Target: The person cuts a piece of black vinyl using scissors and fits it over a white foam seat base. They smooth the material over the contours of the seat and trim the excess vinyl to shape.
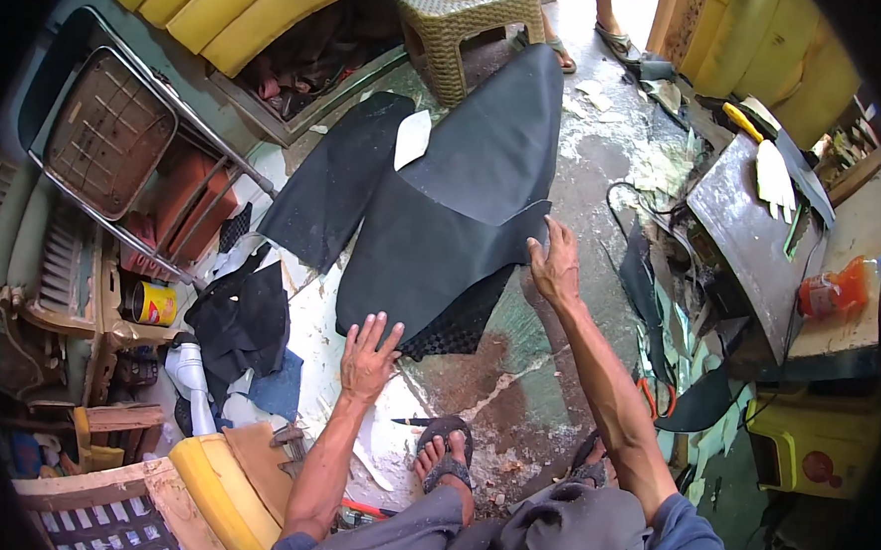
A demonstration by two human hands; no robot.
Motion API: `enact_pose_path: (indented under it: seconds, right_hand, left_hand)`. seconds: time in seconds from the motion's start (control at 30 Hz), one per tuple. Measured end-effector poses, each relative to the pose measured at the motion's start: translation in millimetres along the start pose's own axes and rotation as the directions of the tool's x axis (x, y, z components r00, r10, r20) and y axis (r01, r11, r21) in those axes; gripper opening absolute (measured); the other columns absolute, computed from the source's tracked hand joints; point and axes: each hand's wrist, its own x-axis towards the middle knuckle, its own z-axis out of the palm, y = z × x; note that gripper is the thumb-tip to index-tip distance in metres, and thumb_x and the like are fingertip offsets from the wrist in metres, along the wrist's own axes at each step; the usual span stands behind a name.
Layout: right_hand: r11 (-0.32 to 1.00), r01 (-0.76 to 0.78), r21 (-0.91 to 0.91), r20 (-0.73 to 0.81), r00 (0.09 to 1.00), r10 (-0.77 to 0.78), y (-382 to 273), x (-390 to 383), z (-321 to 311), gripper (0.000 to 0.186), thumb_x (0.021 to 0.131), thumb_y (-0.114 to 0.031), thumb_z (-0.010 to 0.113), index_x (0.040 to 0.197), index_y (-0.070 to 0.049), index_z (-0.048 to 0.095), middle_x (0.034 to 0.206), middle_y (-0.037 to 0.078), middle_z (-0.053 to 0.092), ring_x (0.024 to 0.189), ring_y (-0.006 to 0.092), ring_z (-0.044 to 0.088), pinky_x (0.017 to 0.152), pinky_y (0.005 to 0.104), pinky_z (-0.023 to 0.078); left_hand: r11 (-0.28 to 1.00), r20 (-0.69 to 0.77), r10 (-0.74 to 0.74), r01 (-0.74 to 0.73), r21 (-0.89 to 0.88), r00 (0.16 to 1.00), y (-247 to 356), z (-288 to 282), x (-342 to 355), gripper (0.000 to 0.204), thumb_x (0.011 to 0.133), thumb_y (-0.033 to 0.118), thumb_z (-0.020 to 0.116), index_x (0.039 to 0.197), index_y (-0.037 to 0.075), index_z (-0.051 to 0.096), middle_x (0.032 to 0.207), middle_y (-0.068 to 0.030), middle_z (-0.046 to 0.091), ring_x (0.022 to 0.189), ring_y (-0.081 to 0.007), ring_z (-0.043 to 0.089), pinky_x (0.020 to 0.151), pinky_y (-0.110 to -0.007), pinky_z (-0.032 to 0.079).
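A black vinyl sheet lies on the floor in front of me, overlapping the wide end of a long black piece shaped like a motorcycle seat. My left hand rests at the sheet's near left corner with its fingers spread. At the sheet's right edge is my right hand, fingers apart and touching the corner. Black checked material shows from under the near edge. Left of the sheet lies another flat black piece, and a small white scrap sits where the pieces meet.
A woven-pattern stool stands at the far side, near another person's feet. Orange-handled scissors and offcuts lie to the right. A metal-framed chair, yellow tin and black scraps crowd the left. A pen-like tool lies by my foot.
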Motion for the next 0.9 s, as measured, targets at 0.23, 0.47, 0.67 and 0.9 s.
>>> enact_pose_path:
  seconds: [0.23, 0.47, 0.67, 0.9]
  right_hand:
    - [0.993, -0.113, -0.027, 0.154, 0.981, 0.116, 22, -16, -36, 0.046, 0.092, -0.017, 0.067, 0.134, 0.0, 0.058, 0.126, 0.027, 0.059, 0.115, 0.043, 0.06, 0.102, 0.0477, 0.048]
    - [0.988, -0.14, -0.072, 0.394, 0.906, 0.157, 20, -29, -44, 0.04, 0.093, -0.022, 0.064, 0.127, -0.001, 0.065, 0.118, 0.025, 0.066, 0.11, 0.0419, 0.064, 0.098, 0.047, 0.052]
    - [0.979, -0.203, -0.01, 0.456, 0.871, 0.185, 8, -30, -46, 0.038, 0.094, -0.024, 0.062, 0.123, -0.001, 0.068, 0.118, 0.024, 0.069, 0.108, 0.04, 0.067, 0.097, 0.0456, 0.053]
    - [0.956, -0.29, -0.051, 0.461, 0.842, 0.28, 44, -54, -65, 0.041, 0.095, -0.027, 0.062, 0.127, -0.003, 0.067, 0.122, 0.024, 0.07, 0.114, 0.0387, 0.067, 0.1, 0.043, 0.052]
  left_hand:
    - [0.977, -0.007, -0.139, 0.138, 0.16, 0.99, -90, -5, -1, 0.067, 0.085, 0.014, 0.076, 0.147, 0.03, 0.057, 0.155, -0.0069, 0.05, 0.144, -0.0328, 0.045, 0.114, -0.059, 0.037]
    - [0.968, 0.045, -0.204, 0.195, 0.156, 0.978, -115, -24, 38, 0.055, 0.088, 0.011, 0.071, 0.139, 0.03, 0.064, 0.15, -0.0092, 0.056, 0.141, -0.0322, 0.05, 0.114, -0.055, 0.036]
    - [0.899, -0.43, -0.362, 0.186, -0.397, 0.827, -150, -55, 34, 0.034, 0.095, -0.002, 0.061, 0.122, 0.012, 0.075, 0.12, -0.0083, 0.075, 0.113, -0.0245, 0.07, 0.099, -0.035, 0.052]
    - [0.654, -0.556, -0.704, 0.709, -0.264, 0.442, -224, -220, -67, 0.032, 0.101, 0.012, 0.057, 0.129, 0.001, 0.069, 0.12, -0.0153, 0.074, 0.105, -0.0246, 0.07, 0.093, -0.035, 0.053]
